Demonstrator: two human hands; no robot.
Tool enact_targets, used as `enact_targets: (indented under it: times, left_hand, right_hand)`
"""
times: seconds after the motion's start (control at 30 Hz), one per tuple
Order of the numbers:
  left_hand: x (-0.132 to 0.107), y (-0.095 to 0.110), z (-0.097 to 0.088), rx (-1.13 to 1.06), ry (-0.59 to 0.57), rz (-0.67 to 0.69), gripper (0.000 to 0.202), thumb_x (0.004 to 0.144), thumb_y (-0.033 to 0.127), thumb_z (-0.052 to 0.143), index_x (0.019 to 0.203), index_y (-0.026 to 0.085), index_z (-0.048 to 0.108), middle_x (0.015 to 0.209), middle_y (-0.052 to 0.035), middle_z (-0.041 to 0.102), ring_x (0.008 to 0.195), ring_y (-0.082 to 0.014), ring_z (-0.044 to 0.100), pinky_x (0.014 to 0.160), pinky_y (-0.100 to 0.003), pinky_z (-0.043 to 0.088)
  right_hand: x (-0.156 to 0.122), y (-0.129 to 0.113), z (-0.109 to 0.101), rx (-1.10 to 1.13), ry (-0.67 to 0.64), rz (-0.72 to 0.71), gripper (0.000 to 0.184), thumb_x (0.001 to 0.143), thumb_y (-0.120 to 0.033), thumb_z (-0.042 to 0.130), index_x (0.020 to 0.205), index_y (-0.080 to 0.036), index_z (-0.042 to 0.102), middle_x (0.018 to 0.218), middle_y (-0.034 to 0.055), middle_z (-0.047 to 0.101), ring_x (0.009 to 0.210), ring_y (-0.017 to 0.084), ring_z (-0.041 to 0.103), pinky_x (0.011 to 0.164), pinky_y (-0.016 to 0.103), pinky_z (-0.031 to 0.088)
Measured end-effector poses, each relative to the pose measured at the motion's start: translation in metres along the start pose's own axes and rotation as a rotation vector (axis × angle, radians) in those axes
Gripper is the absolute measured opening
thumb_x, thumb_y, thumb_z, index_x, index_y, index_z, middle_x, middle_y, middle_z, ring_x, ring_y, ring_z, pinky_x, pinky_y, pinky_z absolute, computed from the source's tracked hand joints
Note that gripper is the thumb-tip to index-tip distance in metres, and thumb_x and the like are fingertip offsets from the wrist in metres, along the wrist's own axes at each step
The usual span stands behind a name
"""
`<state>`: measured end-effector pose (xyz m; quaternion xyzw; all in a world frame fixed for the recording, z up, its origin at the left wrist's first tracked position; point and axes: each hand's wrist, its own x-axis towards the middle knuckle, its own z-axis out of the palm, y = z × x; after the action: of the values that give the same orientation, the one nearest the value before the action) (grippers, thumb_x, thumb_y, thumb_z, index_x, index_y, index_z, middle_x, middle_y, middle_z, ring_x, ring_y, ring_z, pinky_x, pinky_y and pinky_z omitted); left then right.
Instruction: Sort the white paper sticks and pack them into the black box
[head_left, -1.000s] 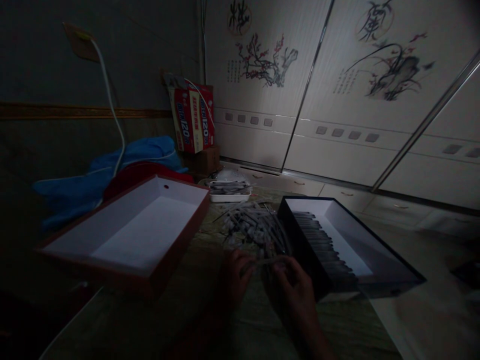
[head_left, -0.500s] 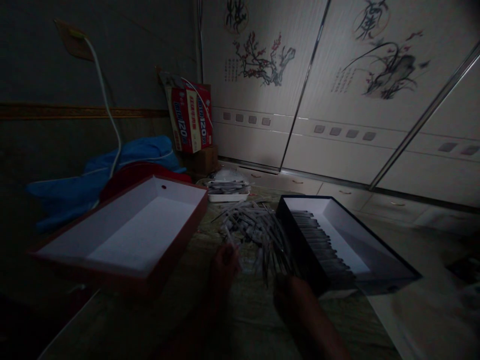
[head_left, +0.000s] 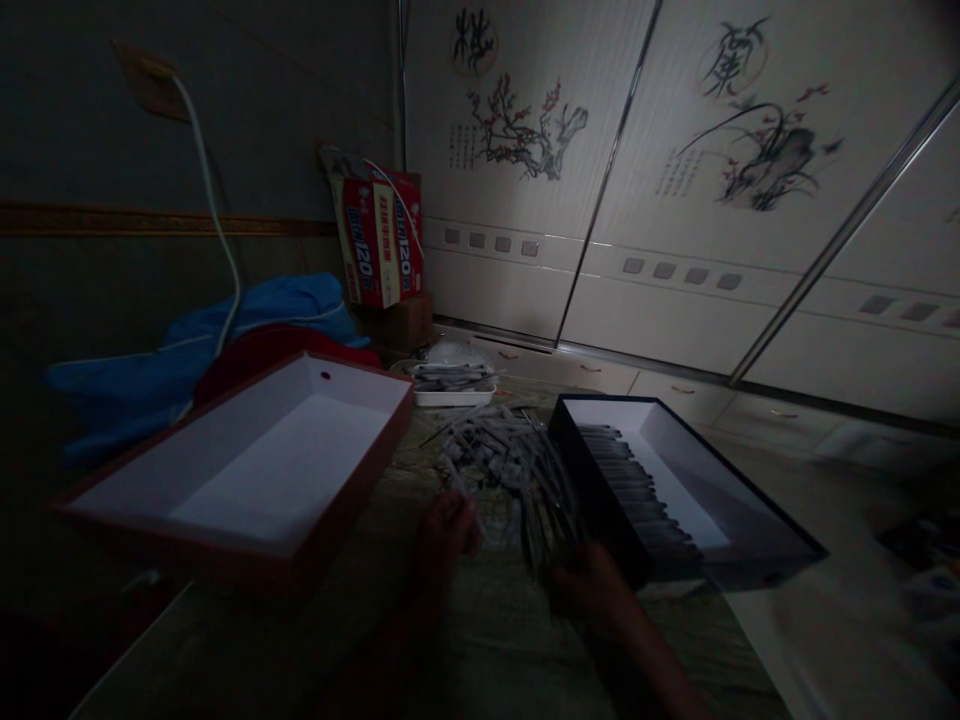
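The scene is very dim. My left hand [head_left: 444, 535] is closed in a pinch on a thin grey stick at the near edge of a heap of grey sticks [head_left: 504, 462]. My right hand [head_left: 596, 590] is closed round a fanned bunch of the same sticks [head_left: 547, 520], just beside the near left corner of a black box [head_left: 780, 555]. A row of sticks [head_left: 634, 490] lies along that box's left side. A red box with a white inside [head_left: 247, 560] stands open to the left of my left hand.
A small white tray of sticks [head_left: 453, 384] sits behind the heap. Blue cloth [head_left: 217, 340] and a white cable [head_left: 214, 220] lie at the left. A red carton [head_left: 379, 250] leans on the wall. Painted sliding doors [head_left: 675, 180] fill the back.
My hands, together on one stick a second ago, have drawn apart. The right hand has taken up a bunch of sticks and moved a little towards me.
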<state>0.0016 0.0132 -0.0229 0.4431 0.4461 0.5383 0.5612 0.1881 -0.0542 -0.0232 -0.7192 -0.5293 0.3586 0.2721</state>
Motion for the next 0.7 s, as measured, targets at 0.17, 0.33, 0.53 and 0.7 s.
enact_targets:
  times: [0.17,0.33,0.53,0.7]
  left_hand:
    - [0.001,-0.002,-0.001,-0.023,-0.003,0.002,0.024,0.067,0.038,0.062,0.063,0.017,0.052,0.043,0.0062,0.05,0.037,-0.0074,0.044,0.038,-0.018,0.033]
    - [0.0,0.0,-0.001,-0.085,-0.013,-0.018,0.024,0.067,0.037,0.063,0.06,0.017,0.053,0.044,0.0054,0.051,0.039,-0.0073,0.045,0.039,-0.018,0.034]
    - [-0.002,0.002,0.002,-0.28,-0.048,-0.119,0.022,0.064,0.035,0.068,0.066,0.016,0.056,0.052,0.0024,0.059,0.045,-0.0101,0.054,0.044,-0.02,0.04]
    - [-0.004,0.001,0.001,-0.533,-0.067,-0.239,0.019,0.063,0.023,0.071,0.072,0.016,0.056,0.062,0.0005,0.065,0.057,-0.0141,0.062,0.053,-0.025,0.047]
  right_hand:
    - [0.007,-0.008,0.001,0.059,-0.019,0.056,0.022,0.066,-0.029,0.046,0.047,-0.017,0.047,0.036,-0.0042,0.044,0.03,0.007,0.039,0.032,0.017,0.023]
    - [-0.004,-0.008,0.001,0.148,-0.042,0.095,0.016,0.065,-0.034,0.048,0.065,-0.018,0.049,0.044,-0.0036,0.053,0.029,0.009,0.044,0.028,0.016,0.026]
    - [-0.03,-0.007,-0.009,0.318,0.145,-0.065,0.023,0.063,-0.035,0.059,0.074,-0.016,0.056,0.058,0.0,0.059,0.049,0.013,0.055,0.044,0.021,0.041]
    - [-0.039,-0.044,-0.009,0.421,0.315,-0.285,0.025,0.075,-0.042,0.056,0.071,-0.017,0.056,0.065,0.0008,0.06,0.061,0.015,0.057,0.051,0.02,0.043]
